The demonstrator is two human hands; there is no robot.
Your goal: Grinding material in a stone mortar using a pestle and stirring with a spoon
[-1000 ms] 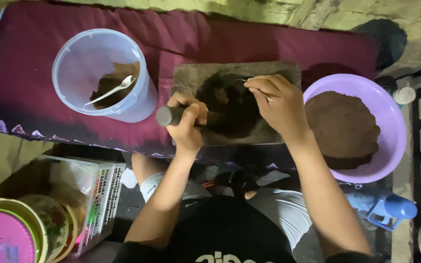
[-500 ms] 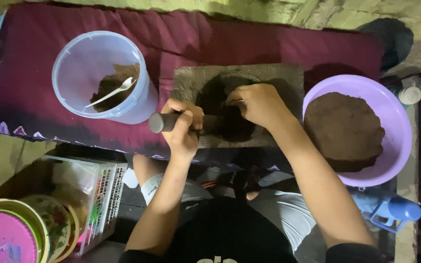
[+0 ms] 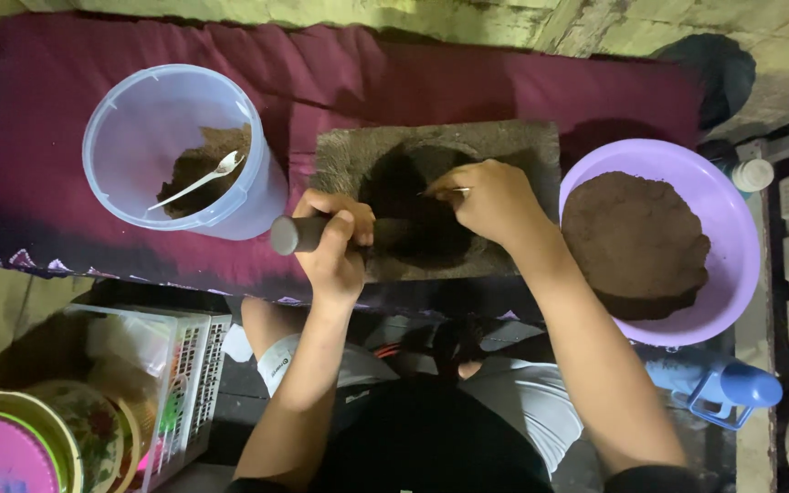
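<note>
Maroon cloth [image 3: 522, 78] over low surface; rough yellowish wall [image 3: 340, 16] behind; dim light, dark floor below.

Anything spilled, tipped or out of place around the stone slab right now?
Nothing stands out. The grey stone slab lies flat on the maroon cloth. The brown paste stays inside the purple plastic bowl and the clear plastic bucket, both upright. The left hand grips the dark cylindrical roller; the right hand works the slab.
</note>
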